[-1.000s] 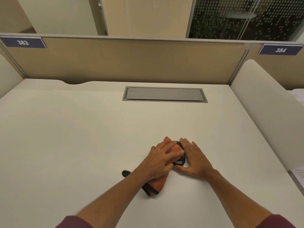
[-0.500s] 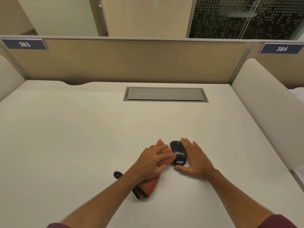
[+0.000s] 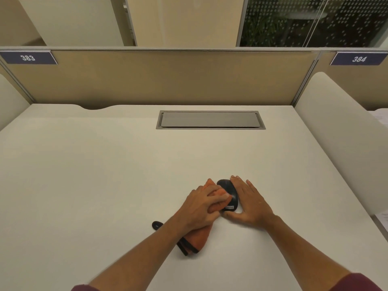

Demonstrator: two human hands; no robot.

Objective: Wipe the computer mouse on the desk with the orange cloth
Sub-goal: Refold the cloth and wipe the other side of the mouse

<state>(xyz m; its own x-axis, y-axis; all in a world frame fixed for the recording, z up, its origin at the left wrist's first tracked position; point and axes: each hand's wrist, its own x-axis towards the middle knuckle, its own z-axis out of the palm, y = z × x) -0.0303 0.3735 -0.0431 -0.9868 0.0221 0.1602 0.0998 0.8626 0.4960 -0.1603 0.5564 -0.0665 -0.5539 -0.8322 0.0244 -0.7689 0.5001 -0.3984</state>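
Note:
A black computer mouse (image 3: 229,192) lies on the white desk (image 3: 105,175), a little right of centre and near me. My left hand (image 3: 201,206) presses a folded orange cloth (image 3: 201,238) with a black edge against the mouse's left side; its fingertips reach onto the mouse top. My right hand (image 3: 251,203) lies flat against the mouse's right side, thumb curled at its near end, holding it still. The cloth's tail trails back under my left wrist.
A grey cable hatch (image 3: 210,120) is set into the desk at the back. A beige partition (image 3: 168,78) closes the far side and white side dividers (image 3: 346,143) stand left and right. A small black loop (image 3: 157,225) lies left of my forearm.
My left hand slid the cloth left off the mouse, then back right against it. The right hand has stayed put on the mouse.

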